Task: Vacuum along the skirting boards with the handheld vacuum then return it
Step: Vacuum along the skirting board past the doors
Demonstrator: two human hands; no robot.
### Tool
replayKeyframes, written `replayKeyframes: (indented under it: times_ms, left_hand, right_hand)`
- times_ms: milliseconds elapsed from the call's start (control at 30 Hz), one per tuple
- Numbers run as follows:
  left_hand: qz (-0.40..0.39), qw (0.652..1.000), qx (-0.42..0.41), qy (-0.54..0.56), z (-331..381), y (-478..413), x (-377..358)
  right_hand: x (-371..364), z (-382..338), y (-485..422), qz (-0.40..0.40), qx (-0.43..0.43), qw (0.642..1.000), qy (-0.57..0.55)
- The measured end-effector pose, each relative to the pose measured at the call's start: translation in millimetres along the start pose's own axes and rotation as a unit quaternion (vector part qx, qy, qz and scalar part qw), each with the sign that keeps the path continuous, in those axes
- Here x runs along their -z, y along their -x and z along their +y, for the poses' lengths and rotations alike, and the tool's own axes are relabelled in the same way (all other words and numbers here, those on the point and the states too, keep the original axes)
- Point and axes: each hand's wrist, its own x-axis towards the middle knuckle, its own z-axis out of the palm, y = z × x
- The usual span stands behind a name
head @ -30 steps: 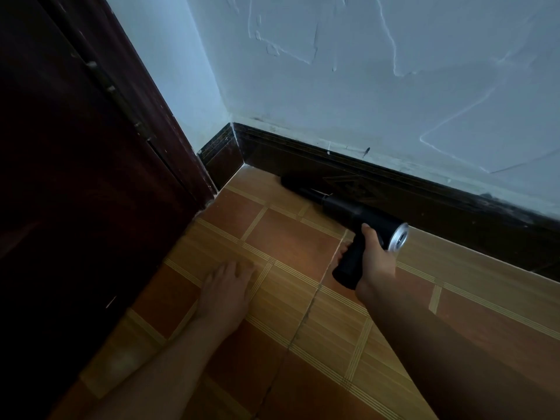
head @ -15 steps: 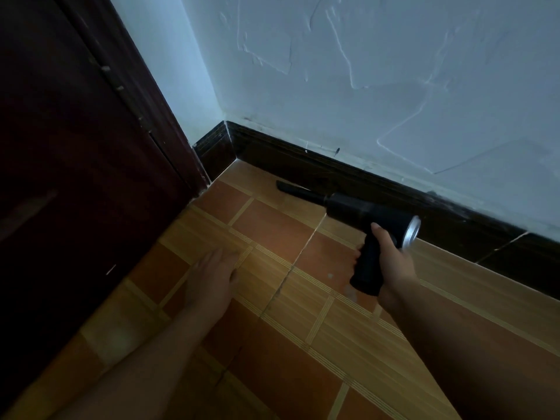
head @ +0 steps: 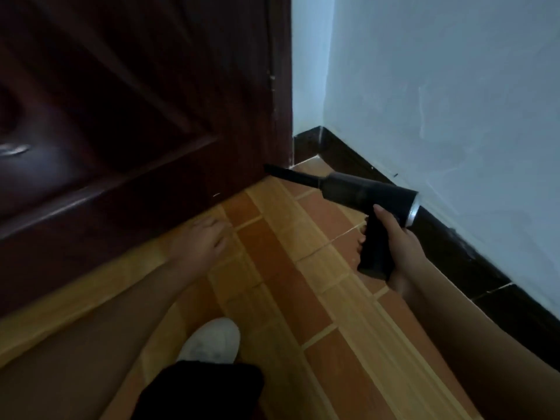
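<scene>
Since half a second ago your view has swung left and the handheld vacuum [head: 363, 189] has turned with it. Its thin nozzle [head: 291, 174], which lay alongside the skirting board [head: 460, 253], now points at the bottom corner of the dark door [head: 136, 116] near the centre of the frame. A white shoe [head: 212, 341] has appeared at bottom centre. Your right hand [head: 397, 247] is wrapped round the vacuum's black handle at centre right, thumb up its back. Your left hand [head: 200, 241] holds nothing; it rests on the tiled floor [head: 303, 268] at centre left, fingers loosely bent, just beside the door's lower edge. The nozzle tip looks to be touching or almost touching the door, though blur makes that hard to tell. Push on and it may knock or scrape the wood. The short stretch of skirting in the corner behind the nozzle could be skipped. If the door swings, it could catch your left fingers. In this dim light, dust along the dark board is easy to miss.
</scene>
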Motion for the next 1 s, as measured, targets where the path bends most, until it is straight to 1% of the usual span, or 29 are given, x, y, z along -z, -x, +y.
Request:
replayKeyframes:
  times_ms: [100, 200, 300, 433, 567, 667, 733, 800, 933, 1000]
  left_hand:
    - [-0.017, 0.999, 0.025, -0.023, -28, 65, 28]
    - [-0.035, 0.996, 0.053, -0.056, -56, 127, 60]
    - [-0.053, 0.990, 0.095, -0.088, -92, 187, 78]
    - [-0.035, 0.981, 0.165, -0.090, -145, 260, 82]
    - [-0.014, 0.968, 0.233, -0.094, -203, 331, 58]
    - [-0.013, 0.961, 0.263, -0.079, -245, 383, 38]
    - [-0.015, 0.958, 0.276, -0.072, -270, 415, 28]
    - [-0.020, 0.956, 0.280, -0.079, -296, 444, 20]
    - [-0.043, 0.955, 0.279, -0.092, -350, 491, 14]
    - [-0.043, 0.954, 0.282, -0.096, -378, 508, 16]
  right_hand:
    - [-29, 1, 33, -0.059, -0.017, 0.998, 0.004]
    - [-58, 15, 60, -0.109, -0.010, 0.993, 0.043]
    - [-91, 34, 83, -0.156, -0.019, 0.983, 0.091]
    - [-136, 74, 118, -0.212, -0.023, 0.968, 0.133]
    - [-184, 134, 154, -0.266, -0.021, 0.951, 0.152]
    - [-217, 186, 182, -0.279, -0.019, 0.944, 0.173]
    - [-240, 219, 201, -0.290, -0.032, 0.939, 0.180]
    - [-263, 250, 220, -0.293, -0.039, 0.937, 0.188]
    - [-309, 297, 256, -0.282, -0.022, 0.938, 0.202]
    - [-333, 315, 271, -0.285, -0.014, 0.937, 0.200]
